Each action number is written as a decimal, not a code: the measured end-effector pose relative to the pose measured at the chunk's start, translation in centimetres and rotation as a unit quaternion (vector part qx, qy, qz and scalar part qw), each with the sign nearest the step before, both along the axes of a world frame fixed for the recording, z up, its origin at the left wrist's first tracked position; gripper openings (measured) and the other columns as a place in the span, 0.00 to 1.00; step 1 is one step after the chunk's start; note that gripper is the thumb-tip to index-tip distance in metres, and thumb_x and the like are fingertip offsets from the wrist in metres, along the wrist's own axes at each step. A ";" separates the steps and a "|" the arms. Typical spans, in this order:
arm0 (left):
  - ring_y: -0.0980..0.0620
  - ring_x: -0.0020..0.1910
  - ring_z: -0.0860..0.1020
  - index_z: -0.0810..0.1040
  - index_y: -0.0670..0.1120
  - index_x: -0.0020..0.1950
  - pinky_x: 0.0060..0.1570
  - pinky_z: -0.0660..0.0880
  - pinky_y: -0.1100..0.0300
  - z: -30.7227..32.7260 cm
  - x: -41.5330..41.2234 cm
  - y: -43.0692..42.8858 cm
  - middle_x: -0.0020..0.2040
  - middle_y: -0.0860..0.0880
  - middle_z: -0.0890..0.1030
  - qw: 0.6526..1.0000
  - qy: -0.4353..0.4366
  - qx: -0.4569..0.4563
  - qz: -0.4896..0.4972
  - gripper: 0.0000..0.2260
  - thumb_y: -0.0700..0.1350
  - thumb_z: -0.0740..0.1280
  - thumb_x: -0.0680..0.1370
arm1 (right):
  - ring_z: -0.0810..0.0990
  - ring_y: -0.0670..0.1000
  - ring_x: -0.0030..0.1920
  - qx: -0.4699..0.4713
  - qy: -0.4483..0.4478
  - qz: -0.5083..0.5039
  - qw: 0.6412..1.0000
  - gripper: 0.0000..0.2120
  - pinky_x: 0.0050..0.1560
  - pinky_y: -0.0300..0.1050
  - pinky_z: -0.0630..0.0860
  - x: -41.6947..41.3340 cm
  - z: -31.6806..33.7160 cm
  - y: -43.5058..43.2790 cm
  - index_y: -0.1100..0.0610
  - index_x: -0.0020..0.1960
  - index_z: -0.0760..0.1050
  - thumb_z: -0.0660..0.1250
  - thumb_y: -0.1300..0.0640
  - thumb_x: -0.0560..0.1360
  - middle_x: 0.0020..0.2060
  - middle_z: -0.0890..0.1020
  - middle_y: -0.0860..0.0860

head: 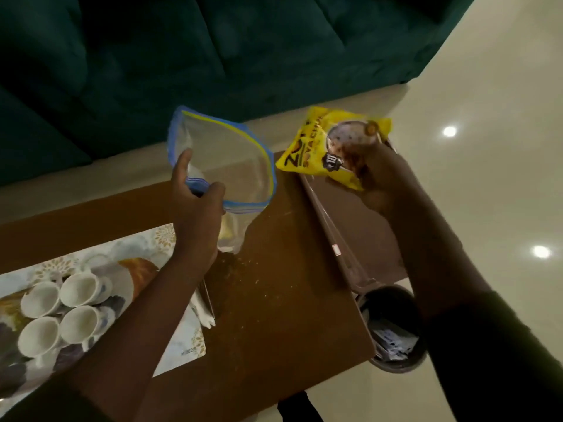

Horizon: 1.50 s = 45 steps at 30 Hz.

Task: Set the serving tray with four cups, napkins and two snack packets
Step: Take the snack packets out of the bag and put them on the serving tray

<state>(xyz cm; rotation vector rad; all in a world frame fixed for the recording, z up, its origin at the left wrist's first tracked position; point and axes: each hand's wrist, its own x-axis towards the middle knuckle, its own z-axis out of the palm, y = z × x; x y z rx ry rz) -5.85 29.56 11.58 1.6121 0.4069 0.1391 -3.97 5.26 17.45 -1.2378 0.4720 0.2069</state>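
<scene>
Person, two arms in view: left hand point(195, 205) and right hand point(387, 181) bare, no rings or watch visible; forearms uncovered; dark sleeves pushed up near the elbows, fabric plain, unmarked

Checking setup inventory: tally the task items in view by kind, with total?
Cups: 4
Snack packets: 1 clearly seen, yellow, in the right hand
Zip bags: 1, in the left hand
Total: 6

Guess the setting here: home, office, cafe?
Likely a home living room: a dark green sofa behind a low wooden table, glossy tiled floor, and teacups set out for serving.
</scene>
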 end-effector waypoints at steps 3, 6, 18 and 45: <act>0.62 0.24 0.69 0.67 0.55 0.72 0.24 0.70 0.68 -0.5 -0.2 -0.6 0.36 0.55 0.73 1.000 0.006 -0.003 -0.011 0.31 0.34 0.63 0.72 | 0.82 0.45 0.28 0.057 0.058 -0.163 0.983 0.10 0.26 0.37 0.77 -2.2 -4.3 -2.7 0.58 0.46 0.76 0.57 0.66 0.78 0.30 0.83 0.52; 0.64 0.27 0.72 0.68 0.55 0.72 0.26 0.71 0.70 -0.7 -0.3 -1.3 0.46 0.56 0.76 1.000 0.004 0.010 -0.016 0.31 0.34 0.64 0.72 | 0.84 0.49 0.37 0.053 0.148 -0.252 0.955 0.08 0.29 0.39 0.80 -5.2 -9.7 -4.7 0.61 0.55 0.75 0.59 0.64 0.79 0.44 0.82 0.57; 0.61 0.34 0.74 0.69 0.56 0.71 0.34 0.75 0.60 -1.5 0.2 -4.3 0.66 0.42 0.75 0.997 0.017 0.033 -0.061 0.30 0.35 0.65 0.71 | 0.79 0.59 0.59 -0.181 0.364 -0.245 0.880 0.32 0.58 0.56 0.79 -9.5 -18.8 -6.5 0.65 0.67 0.68 0.74 0.53 0.68 0.60 0.78 0.60; 0.50 0.52 0.81 0.67 0.62 0.70 0.40 0.80 0.60 0.8 -1.1 -0.2 0.71 0.44 0.71 0.978 0.009 -0.027 -0.207 0.37 0.31 0.65 0.68 | 0.77 0.49 0.28 -0.146 -0.151 -0.005 0.978 0.08 0.31 0.44 0.77 0.7 0.9 5.8 0.57 0.38 0.77 0.64 0.66 0.73 0.29 0.79 0.54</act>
